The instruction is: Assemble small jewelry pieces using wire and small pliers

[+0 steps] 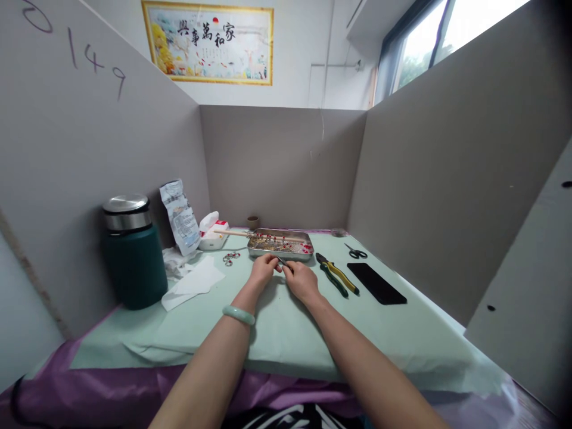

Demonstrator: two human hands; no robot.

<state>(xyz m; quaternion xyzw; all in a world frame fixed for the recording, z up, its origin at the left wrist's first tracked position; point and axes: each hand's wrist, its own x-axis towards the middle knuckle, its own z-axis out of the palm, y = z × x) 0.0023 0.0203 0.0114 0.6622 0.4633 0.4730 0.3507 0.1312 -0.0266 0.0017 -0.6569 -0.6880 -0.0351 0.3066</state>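
My left hand (265, 268) and my right hand (302, 280) meet just in front of a metal tray (281, 256) of red and gold beads. The right hand is closed on a thin dark metal tool (283, 261), its tip pointing at the left fingers; it looks like tweezers, though most of it is hidden. My left fingers are pinched together, and whatever they hold is too small to name. A pale green bangle (238, 314) circles my left wrist. Several small red-and-silver rings of beads (230, 258) lie left of the tray.
Pliers (337, 275), small black scissors (356, 252) and a black phone (376, 283) lie on the right. To the left stand a green flask (134, 262), a foil pouch (180, 217), a tissue pack (214, 233) and white paper (194, 285). Grey partitions (286, 167) enclose the table.
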